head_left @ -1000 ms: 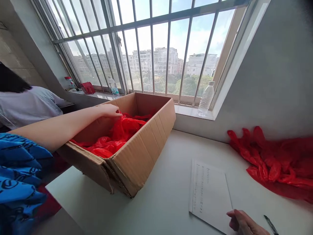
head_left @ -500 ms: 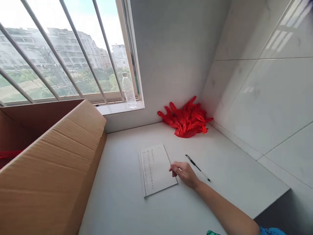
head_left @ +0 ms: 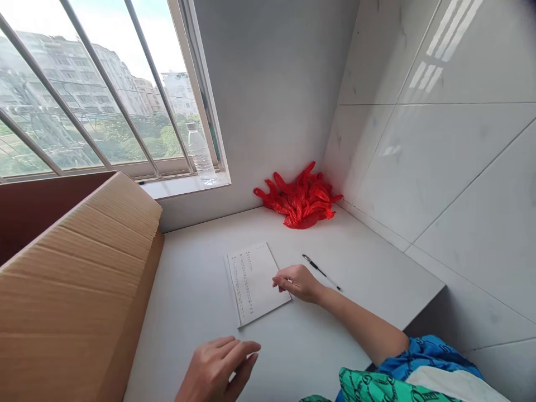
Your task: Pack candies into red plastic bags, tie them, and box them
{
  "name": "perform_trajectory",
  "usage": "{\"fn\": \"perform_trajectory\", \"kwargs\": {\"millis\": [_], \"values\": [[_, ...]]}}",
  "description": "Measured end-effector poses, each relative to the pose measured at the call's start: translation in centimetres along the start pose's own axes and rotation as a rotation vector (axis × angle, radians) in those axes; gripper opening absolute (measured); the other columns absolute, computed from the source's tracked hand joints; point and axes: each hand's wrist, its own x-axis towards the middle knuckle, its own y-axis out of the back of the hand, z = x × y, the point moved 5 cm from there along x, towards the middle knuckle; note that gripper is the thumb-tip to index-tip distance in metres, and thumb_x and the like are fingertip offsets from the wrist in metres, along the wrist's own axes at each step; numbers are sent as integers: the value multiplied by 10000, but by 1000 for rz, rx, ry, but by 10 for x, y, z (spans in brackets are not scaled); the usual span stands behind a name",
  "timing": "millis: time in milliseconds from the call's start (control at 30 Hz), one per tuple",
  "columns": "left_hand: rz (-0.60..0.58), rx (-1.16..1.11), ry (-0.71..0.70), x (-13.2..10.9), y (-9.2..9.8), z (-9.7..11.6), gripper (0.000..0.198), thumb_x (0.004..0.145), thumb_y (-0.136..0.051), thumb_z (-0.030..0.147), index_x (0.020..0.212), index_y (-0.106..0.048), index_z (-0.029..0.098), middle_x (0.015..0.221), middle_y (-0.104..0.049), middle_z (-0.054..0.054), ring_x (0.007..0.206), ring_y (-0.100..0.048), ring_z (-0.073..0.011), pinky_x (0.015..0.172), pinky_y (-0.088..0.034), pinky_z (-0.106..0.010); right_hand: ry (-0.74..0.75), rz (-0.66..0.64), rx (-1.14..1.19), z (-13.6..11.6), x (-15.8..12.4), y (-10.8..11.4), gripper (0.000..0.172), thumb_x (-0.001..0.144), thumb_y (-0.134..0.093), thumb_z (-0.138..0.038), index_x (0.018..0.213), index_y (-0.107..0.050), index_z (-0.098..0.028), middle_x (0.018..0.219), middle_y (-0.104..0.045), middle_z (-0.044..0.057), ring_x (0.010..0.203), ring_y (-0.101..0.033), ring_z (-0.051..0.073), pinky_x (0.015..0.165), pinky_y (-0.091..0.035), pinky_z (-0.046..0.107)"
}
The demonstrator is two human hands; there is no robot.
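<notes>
A white notebook (head_left: pixel 259 290) with columns of handwritten characters lies on the white tabletop (head_left: pixel 184 301). My right hand (head_left: pixel 298 282) is over its right edge, the fingers curled and pressed together. Whether a page or anything else is between those fingers is hidden. My left hand (head_left: pixel 220 365) hovers in the foreground, below the notebook and apart from it, fingers loosely bent with a gap at the thumb and nothing in them. A black-and-clear pen (head_left: pixel 321 272) rests on the table just beyond my right hand.
Crumpled red plastic bags (head_left: pixel 299 198) are heaped in the back corner. On the left stands a large cardboard box (head_left: pixel 84 290) with a raised flap. A clear water bottle (head_left: pixel 201 156) stands on the sill of the barred window. Tiled wall (head_left: pixel 452 167) bounds the right side.
My left hand has come into view from the bottom. The view has swung right, so the scene sits further left. My right hand stays at the notebook's right edge.
</notes>
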Motion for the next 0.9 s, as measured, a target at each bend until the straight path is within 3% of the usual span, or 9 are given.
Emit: {"fn": "perform_trajectory", "kwargs": {"millis": [100, 233, 333, 433, 533, 633, 733, 900], "values": [[-107, -7, -35, 5, -48, -15, 244, 974, -457, 150, 752, -539, 205, 572, -576, 41, 479, -523, -98, 473, -341, -252, -77, 13, -91, 12, 9, 28, 386, 1008, -472, -465, 835, -724, -230, 772, -734, -10, 710, -659, 135, 710, -475, 249], [-157, -6, 16, -3, -79, -34, 298, 969, -453, 199, 671, -441, 202, 550, -552, 40, 472, -516, -100, 476, -334, -241, -181, 125, -181, 34, 40, 70, 236, 952, -571, -384, 859, -719, -224, 893, -719, 12, 813, -663, 157, 739, -502, 269], [-182, -67, 74, -9, -83, -41, 290, 981, -440, 230, 693, -451, 203, 566, -563, 38, 490, -524, -98, 491, -346, -223, -216, 189, -215, 49, 84, 89, 171, 935, -594, -312, 994, -715, -206, 1130, -678, 49, 946, -662, 150, 867, -502, 277], [-201, -121, 113, -12, -83, -42, 298, 993, -423, 251, 701, -460, 201, 580, -575, 30, 509, -538, -100, 508, -352, -215, -299, 253, -246, 63, 135, 97, 291, 959, -552, -270, 1213, -649, -165, 1402, -532, 121, 1029, -650, 146, 972, -472, 288], [-213, -154, 144, -14, -83, -43, 285, 994, -417, 260, 727, -499, 202, 613, -613, 19, 539, -570, -106, 525, -360, -215, -422, 303, -282, 78, 170, 93, 391, 956, -579, -262, 1321, -569, -121, 1450, -475, 185, 1145, -611, 210, 1024, -455, 365], [-216, -165, 172, -17, -84, -44, 265, 984, -426, 261, 750, -536, 205, 631, -638, 13, 552, -590, -113, 531, -364, -217, -506, 332, -314, 90, 179, 86, 376, 944, -638, -303, 1280, -583, -143, 1340, -573, 136, 1187, -585, 261, 1016, -473, 472], [-221, -172, 175, -17, -84, -44, 265, 983, -425, 261, 754, -546, 207, 631, -640, 12, 553, -589, -115, 532, -363, -220, -514, 348, -336, 94, 174, 83, 309, 925, -672, -299, 1195, -628, -156, 1253, -620, 100, 1140, -604, 255, 985, -499, 484], [-212, -189, 164, -15, -81, -43, 255, 984, -438, 265, 759, -541, 204, 631, -638, 11, 555, -585, -114, 534, -361, -225, -326, 387, -336, 66, 162, 96, 242, 914, -614, -175, 1141, -696, -174, 1162, -637, 102, 1083, -613, 227, 996, -473, 381]]}}
